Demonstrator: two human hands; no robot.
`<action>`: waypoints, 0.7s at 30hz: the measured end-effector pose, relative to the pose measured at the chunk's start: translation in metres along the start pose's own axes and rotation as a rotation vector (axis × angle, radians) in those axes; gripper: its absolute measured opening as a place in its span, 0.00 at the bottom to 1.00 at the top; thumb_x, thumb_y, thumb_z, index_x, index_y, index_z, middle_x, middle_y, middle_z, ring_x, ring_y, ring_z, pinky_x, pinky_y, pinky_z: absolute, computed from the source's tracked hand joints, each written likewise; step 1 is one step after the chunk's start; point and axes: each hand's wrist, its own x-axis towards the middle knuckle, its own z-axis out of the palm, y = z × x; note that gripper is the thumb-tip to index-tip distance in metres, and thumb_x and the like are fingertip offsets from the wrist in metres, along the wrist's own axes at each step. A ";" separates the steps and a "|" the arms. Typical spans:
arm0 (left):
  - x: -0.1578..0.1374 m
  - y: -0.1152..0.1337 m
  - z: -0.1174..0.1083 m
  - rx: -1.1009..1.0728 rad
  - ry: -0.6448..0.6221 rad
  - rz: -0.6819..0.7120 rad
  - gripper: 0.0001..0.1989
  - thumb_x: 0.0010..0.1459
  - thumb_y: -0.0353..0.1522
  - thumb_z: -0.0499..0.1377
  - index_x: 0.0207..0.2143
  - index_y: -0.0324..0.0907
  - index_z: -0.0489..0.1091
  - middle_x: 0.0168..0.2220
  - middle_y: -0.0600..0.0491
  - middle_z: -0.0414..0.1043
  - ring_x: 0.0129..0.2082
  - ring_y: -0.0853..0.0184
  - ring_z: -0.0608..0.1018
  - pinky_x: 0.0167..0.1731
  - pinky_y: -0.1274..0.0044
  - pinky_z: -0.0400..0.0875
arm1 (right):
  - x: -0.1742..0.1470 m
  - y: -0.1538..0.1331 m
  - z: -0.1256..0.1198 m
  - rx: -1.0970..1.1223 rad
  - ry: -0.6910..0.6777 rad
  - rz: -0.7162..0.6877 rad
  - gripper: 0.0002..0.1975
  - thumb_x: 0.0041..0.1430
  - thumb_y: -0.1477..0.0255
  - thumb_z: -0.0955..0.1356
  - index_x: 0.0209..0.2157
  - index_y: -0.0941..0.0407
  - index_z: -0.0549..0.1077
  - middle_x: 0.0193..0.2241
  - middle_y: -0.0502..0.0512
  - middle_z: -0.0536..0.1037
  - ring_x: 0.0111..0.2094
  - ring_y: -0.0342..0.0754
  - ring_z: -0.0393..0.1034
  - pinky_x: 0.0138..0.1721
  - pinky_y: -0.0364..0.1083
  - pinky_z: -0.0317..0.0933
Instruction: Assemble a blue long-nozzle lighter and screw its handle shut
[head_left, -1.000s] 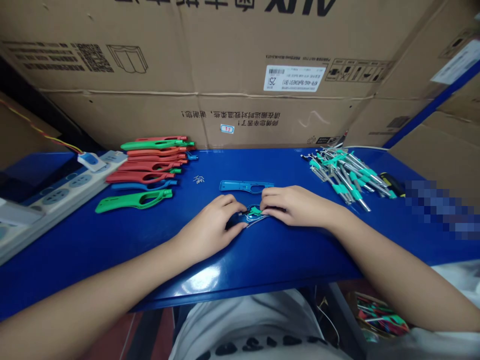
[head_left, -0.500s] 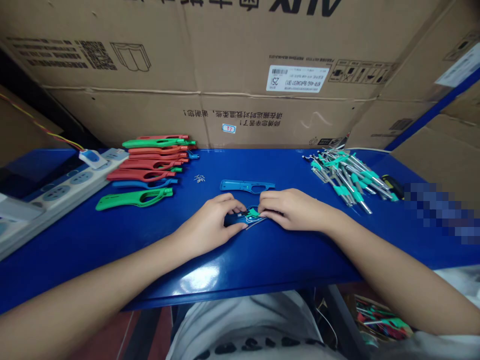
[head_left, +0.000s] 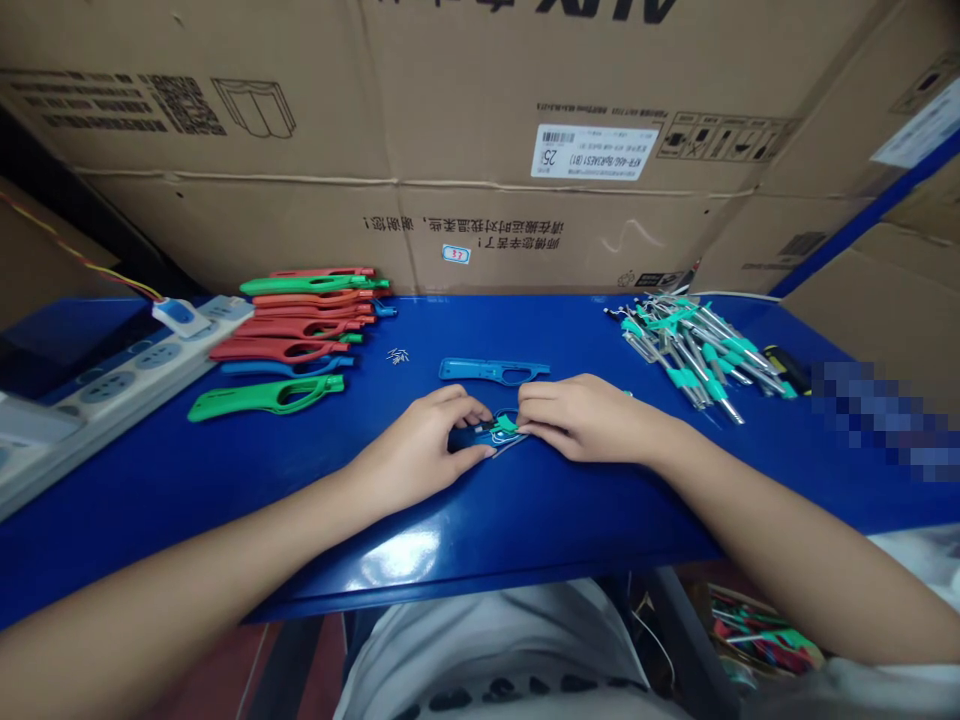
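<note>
A blue lighter half-shell (head_left: 507,413) lies low over the table, mostly covered by my fingers, with thin white wires and a green part (head_left: 506,425) inside it. My left hand (head_left: 416,450) grips its left end, thumb at the near edge and fingertips at a small black piece. On the other side, my right hand (head_left: 585,420) pinches the shell's right end beside the green part. Just beyond my hands rests a second blue half-shell (head_left: 474,369), with a looped trigger opening at its right.
Several red, green and blue lighter handles (head_left: 262,398) lie stacked at left beside a power strip (head_left: 120,380). Small screws (head_left: 397,356) form a little pile. Metal lighter tubes with green parts (head_left: 686,350) are heaped at right. A large cardboard box (head_left: 465,150) stands behind.
Hands and shell hold nearly the same place. The camera view has shifted very slightly, and a small green bit now shows behind my right hand.
</note>
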 end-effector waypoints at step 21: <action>-0.004 0.003 0.002 0.109 -0.019 0.061 0.10 0.61 0.31 0.64 0.45 0.40 0.73 0.42 0.49 0.73 0.45 0.59 0.77 0.49 0.66 0.73 | 0.000 -0.002 -0.003 0.034 -0.022 0.034 0.11 0.70 0.71 0.61 0.36 0.57 0.72 0.35 0.54 0.75 0.32 0.45 0.68 0.31 0.44 0.54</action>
